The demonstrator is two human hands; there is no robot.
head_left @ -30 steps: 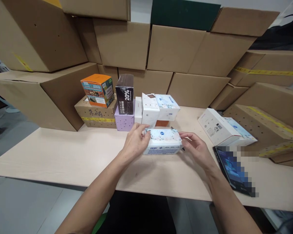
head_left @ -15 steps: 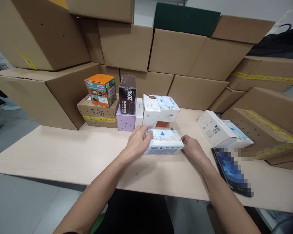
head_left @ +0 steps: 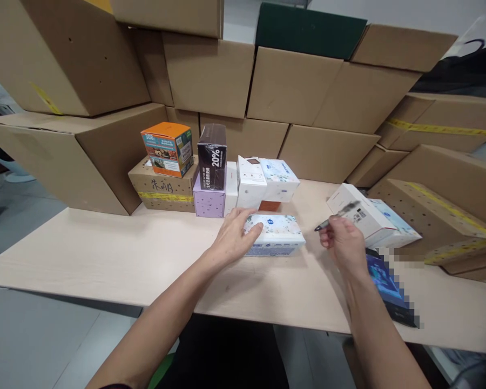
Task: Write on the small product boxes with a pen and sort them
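A white and pale blue floral tissue pack (head_left: 281,233) lies on the table in front of me. My left hand (head_left: 237,232) rests against its left end, fingers stretched out and the thumb laid over its top. To the right of the pack, my right hand (head_left: 342,237) is raised and closed on a pen (head_left: 326,223). The pen's dark tip points left towards the pack, and its far end is blurred. Behind the pack stand an open-cornered white box (head_left: 251,181) and a blue floral pack (head_left: 280,175).
A dark box (head_left: 211,162) sits on a purple box (head_left: 209,201). Left of them, an orange box (head_left: 168,151) tops a small carton (head_left: 162,186). A white box (head_left: 358,213) and a tablet (head_left: 389,286) lie at right. Large cartons (head_left: 295,86) wall the back.
My right hand has left the pack's right end and moved right and up, now with a pen in it. The left hand's thumb has shifted further over the pack, which stays in place.
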